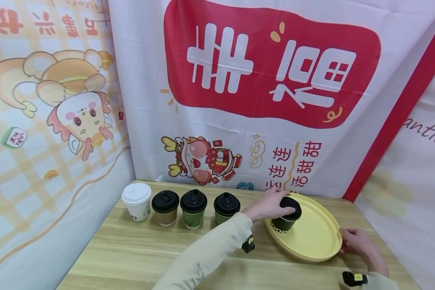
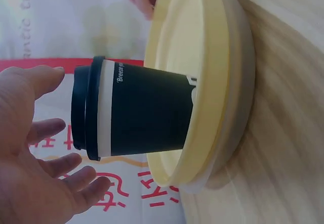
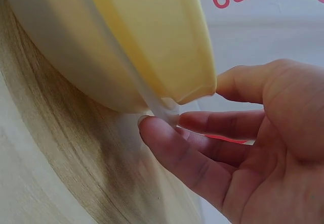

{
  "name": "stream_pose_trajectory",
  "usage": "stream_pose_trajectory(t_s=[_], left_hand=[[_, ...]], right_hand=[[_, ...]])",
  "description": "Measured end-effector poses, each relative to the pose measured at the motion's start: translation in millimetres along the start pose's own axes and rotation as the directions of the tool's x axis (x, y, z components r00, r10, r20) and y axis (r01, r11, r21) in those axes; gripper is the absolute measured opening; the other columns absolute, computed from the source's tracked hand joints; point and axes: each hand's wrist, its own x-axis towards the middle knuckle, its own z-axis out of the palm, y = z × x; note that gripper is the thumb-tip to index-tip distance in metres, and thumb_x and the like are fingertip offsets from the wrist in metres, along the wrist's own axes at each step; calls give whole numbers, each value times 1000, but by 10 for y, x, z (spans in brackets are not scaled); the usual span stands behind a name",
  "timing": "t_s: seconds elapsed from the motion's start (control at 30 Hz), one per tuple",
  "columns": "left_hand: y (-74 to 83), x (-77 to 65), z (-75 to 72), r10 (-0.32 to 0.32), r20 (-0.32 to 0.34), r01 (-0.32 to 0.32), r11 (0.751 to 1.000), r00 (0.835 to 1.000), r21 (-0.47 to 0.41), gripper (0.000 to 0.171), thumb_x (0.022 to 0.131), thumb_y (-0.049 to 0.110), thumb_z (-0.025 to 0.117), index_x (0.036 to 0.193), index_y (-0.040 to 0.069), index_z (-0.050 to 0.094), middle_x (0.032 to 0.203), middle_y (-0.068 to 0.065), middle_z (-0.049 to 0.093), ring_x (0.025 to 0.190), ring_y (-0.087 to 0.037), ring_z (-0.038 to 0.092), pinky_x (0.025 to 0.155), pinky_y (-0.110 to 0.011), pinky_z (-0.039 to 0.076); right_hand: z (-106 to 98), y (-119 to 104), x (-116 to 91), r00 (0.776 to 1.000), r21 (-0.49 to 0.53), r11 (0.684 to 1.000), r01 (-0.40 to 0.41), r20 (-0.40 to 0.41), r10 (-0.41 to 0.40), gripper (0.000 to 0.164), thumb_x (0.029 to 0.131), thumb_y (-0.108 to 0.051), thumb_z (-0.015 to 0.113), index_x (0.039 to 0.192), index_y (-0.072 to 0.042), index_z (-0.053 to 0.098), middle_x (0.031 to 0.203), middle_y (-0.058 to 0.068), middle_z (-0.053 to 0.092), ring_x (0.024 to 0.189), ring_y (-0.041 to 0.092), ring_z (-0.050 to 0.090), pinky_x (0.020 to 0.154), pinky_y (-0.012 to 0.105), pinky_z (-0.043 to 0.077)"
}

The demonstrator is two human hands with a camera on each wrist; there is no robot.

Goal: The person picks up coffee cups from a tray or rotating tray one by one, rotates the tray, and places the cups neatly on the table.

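Observation:
A black paper cup [image 2: 147,110] with a black lid [image 2: 90,107] stands upright inside the left part of a round yellow tray [image 1: 320,229]. My left hand [image 1: 272,205] is at the lid; in the left wrist view its fingers are spread and loosely bent around the lid, with a gap between the fingertips and the cup. My right hand [image 1: 359,243] holds the right edge of the tray. In the right wrist view, one finger meets the yellow rim [image 3: 177,57] while other fingertips curl under the edge, at a pale lower strip.
Left of the tray, a white cup [image 1: 137,203], a brown cup [image 1: 165,213] and a green cup [image 1: 193,213] with black lids line the back of the wooden table [image 1: 130,257]. Another green cup [image 1: 222,217] stands partly behind my left forearm. Printed cloths [image 1: 145,100] hang behind and beside the table.

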Motion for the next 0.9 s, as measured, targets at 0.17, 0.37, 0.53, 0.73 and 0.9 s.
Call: stream_pose_trajectory(t_s=[0.17,0.37,0.53,0.73,0.9], left_hand=[[87,51,6,78,38,-83,984,996,155,61,85,58,52,139,30,40,145,0,34,134,-18,31,109,-35,29],[169,93,47,96,82,-116,949,992,294,68,83,63,51,142,33,34,148,-3,28,137,-25,24,112,-38,25],[219,89,67,46,105,-78,942,993,325,71,80,65,54,142,38,31,151,0,21,140,-26,17,112,-44,23],[257,88,70,37,134,-81,939,990,335,68,81,60,57,141,39,33,152,1,20,138,-25,21,111,-42,25],[283,89,60,75,142,-121,930,987,347,60,83,54,58,138,36,40,144,1,35,131,-21,34,105,-37,34]], right_hand=[[-5,9,-10,1000,-8,1000,2,6,-2,53,99,-29,40,118,20,43,72,5,58,65,18,62,64,34,56],[-11,8,-4,1000,-24,1000,-4,1,4,54,99,-31,40,118,19,44,72,5,58,66,19,62,64,33,56],[-8,6,13,1000,-36,999,-8,1,8,54,99,-31,41,120,19,43,73,5,59,67,19,62,64,33,56],[-5,-7,-2,1000,-31,1000,3,-2,-3,49,98,-28,41,115,17,47,72,6,58,67,20,62,64,34,56],[-18,4,-16,1000,-37,999,2,-7,-2,50,98,-29,41,116,18,47,72,6,58,67,20,62,64,34,55]])
